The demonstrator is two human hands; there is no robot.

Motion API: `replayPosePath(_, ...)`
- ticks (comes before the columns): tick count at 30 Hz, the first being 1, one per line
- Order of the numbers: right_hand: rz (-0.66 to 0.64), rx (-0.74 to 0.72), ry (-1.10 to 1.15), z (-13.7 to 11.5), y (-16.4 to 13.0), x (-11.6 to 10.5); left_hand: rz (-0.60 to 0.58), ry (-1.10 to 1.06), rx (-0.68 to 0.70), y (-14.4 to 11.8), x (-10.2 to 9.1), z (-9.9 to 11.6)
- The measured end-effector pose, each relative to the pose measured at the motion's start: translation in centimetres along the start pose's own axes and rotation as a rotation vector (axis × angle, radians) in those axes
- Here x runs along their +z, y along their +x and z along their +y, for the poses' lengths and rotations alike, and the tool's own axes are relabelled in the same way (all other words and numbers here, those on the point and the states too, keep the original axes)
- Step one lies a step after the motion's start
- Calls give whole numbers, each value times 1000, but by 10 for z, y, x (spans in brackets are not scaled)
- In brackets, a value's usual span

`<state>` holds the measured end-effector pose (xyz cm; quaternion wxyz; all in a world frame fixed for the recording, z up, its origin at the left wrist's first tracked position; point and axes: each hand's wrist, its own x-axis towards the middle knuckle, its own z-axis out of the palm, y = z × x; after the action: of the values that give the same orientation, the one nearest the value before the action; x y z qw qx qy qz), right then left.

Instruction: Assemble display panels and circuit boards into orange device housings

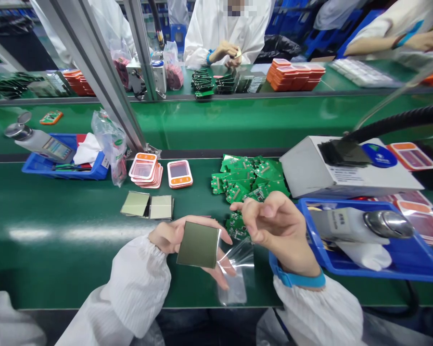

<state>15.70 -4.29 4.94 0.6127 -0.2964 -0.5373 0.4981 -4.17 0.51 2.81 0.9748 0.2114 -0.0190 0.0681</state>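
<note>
My left hand (171, 234) holds a dark, square LCD panel (197, 245) by its left edge, the fingers stretched behind it. A clear plastic film (238, 269) hangs at the panel's right side, creased and shiny. Its upper corner runs to the pinched thumb and fingertip of my right hand (277, 228), which wears a blue wrist strap (298, 278). Just beyond my hands lies a heap of green circuit boards (245, 180). Two low stacks of similar panels, a left stack (134, 204) and a right stack (161, 207), sit beyond my left hand.
Orange-and-white frames (144, 168) are stacked at the back, beside another frame (180, 174). On the right stand a white box (310, 168) and a blue tray (411, 264) with a bottle (346, 223). Another blue tray (65, 173) is left. A co-worker (227, 33) sits opposite.
</note>
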Motion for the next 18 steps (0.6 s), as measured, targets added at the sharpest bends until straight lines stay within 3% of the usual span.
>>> replayPosePath(6, 7, 26, 35, 2, 0, -1, -11, -14, 43, -1, -5, -3)
replayPosePath(12, 48, 54, 87, 5, 1, -4, -45, 57, -20, -1, -7, -1)
replayPosePath(18, 102, 93, 214, 7, 4, -6, 9, 51, 2, -4, -8, -2)
